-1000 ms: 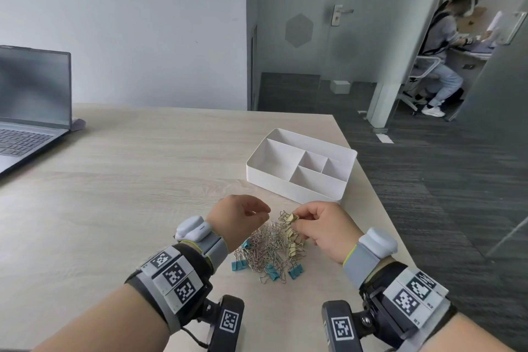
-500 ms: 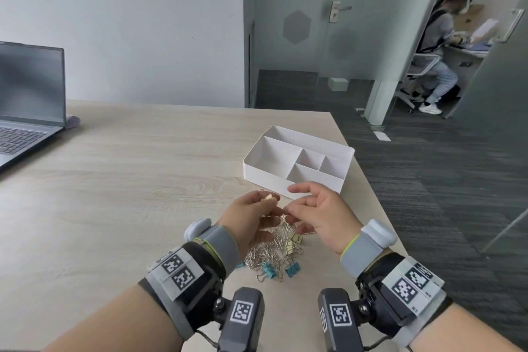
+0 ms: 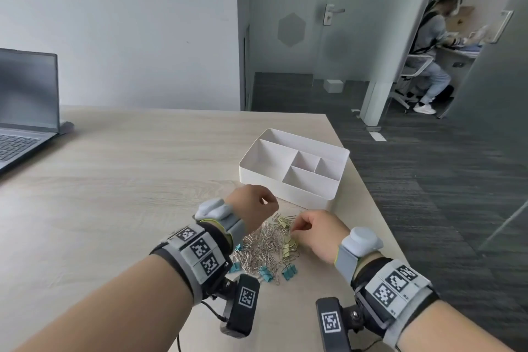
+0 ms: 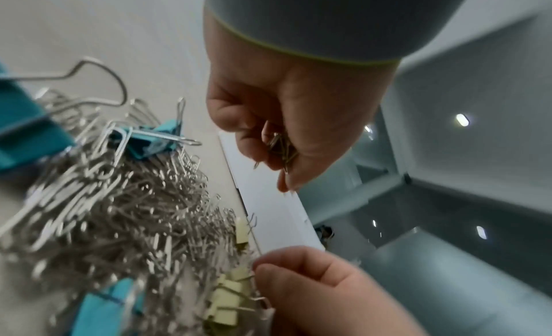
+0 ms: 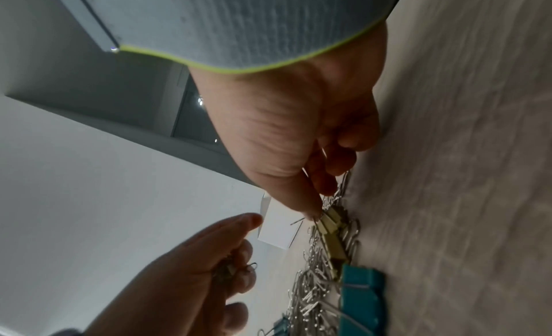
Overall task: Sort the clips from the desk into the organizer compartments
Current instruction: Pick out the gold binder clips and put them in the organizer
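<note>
A heap of silver paper clips (image 3: 264, 243) lies on the desk, with teal binder clips (image 3: 288, 271) and pale yellow binder clips (image 3: 292, 245) mixed in. My left hand (image 3: 270, 203) hovers above the heap's far left side. Its fingers curl round a few small clips (image 4: 280, 147), which also show in the right wrist view (image 5: 230, 270). My right hand (image 3: 295, 227) is down at the heap's right edge. Its thumb and fingertips pinch the wire handle of a yellow binder clip (image 5: 328, 219). The white organizer (image 3: 285, 197) stands just beyond, its compartments showing nothing inside.
A laptop (image 3: 25, 111) sits open at the desk's far left. The desk's right edge (image 3: 380, 217) runs close past the organizer and my right wrist. A person sits at another desk (image 3: 428, 46) in the far room.
Half a second ago both hands met above the heap. Since then the right hand has dropped back to the yellow clips, while the left stays raised with its fingers curled round clips.
</note>
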{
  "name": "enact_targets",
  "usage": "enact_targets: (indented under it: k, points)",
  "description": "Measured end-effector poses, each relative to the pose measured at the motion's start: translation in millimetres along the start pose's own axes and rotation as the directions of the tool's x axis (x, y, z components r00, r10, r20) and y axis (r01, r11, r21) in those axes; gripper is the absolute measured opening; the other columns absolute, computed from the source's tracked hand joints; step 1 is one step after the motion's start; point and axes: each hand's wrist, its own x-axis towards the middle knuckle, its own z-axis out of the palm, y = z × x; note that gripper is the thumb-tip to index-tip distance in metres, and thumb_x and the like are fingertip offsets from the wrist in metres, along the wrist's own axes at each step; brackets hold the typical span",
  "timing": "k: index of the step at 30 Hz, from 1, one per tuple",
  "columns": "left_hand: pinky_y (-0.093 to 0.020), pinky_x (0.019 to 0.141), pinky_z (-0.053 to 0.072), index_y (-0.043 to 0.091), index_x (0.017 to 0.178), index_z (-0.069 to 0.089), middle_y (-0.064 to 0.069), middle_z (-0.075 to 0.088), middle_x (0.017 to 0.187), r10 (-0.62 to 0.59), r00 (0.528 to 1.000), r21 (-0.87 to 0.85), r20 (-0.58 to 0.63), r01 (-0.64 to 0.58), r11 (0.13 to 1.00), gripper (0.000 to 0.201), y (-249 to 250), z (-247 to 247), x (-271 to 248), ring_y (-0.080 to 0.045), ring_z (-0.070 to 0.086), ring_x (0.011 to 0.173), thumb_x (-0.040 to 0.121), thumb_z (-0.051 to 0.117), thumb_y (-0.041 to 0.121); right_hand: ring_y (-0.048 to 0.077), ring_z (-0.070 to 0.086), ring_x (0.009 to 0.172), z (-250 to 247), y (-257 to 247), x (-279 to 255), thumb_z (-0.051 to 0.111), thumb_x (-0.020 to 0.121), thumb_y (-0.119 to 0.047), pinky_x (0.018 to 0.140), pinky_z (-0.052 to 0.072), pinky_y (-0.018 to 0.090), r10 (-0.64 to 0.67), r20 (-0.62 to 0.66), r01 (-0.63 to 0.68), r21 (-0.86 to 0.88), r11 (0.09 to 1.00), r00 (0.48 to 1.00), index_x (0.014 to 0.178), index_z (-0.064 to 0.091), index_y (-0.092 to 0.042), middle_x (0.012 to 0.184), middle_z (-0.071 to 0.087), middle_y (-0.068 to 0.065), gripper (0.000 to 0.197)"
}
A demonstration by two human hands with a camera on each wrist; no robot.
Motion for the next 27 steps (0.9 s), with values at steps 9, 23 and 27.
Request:
enact_targets:
  k: [9,23,27]
  points:
    - [-0.038,0.086,0.054,0.047,0.118,0.058,0.01,0.063,0.116,0.056,0.959,0.51,0.279,-0.198,0.837,0.043,13.8,14.0,9.5,-0.019,0.061,0.099,0.083,0.051,0.024,0.01,0.052,0.059,-15.7,6.3,-8.4,0.073,0.082,-0.022,0.061,0.043,0.028,0.037,-0.03,-0.026,0.3,0.954,0.999,0.08,0.073,-0.02,0.072,0.067,-0.004,0.003]
    - [-0.023,0.05,0.038,0.025,0.079,0.066,0.009,0.064,0.072,0.041,0.995,-0.092,-0.086,-0.048,0.995,0.015,5.8,16.1,11.3,-0.014,0.058,0.063,0.092,0.059,0.027,0.015,0.053,0.053,-26.2,-3.5,-14.4,0.068,0.087,-0.012,0.045,0.038,0.022,0.012,-0.143,0.074,0.582,0.809,0.99,0.078,0.07,-0.014,0.069,0.063,0.007,0.01]
    - [-0.023,0.043,0.038,0.011,0.093,0.064,-0.001,0.072,0.073,-0.232,0.955,-0.736,0.182,0.29,0.612,0.013,5.9,13.8,-4.4,-0.016,0.055,0.051,0.095,0.052,0.016,0.015,0.056,0.056,-25.7,-19.3,-14.8,0.064,0.09,-0.007,0.044,0.038,0.024,-0.016,-0.087,0.076,0.745,0.663,0.996,0.083,0.069,-0.014,0.074,0.068,0.003,0.011]
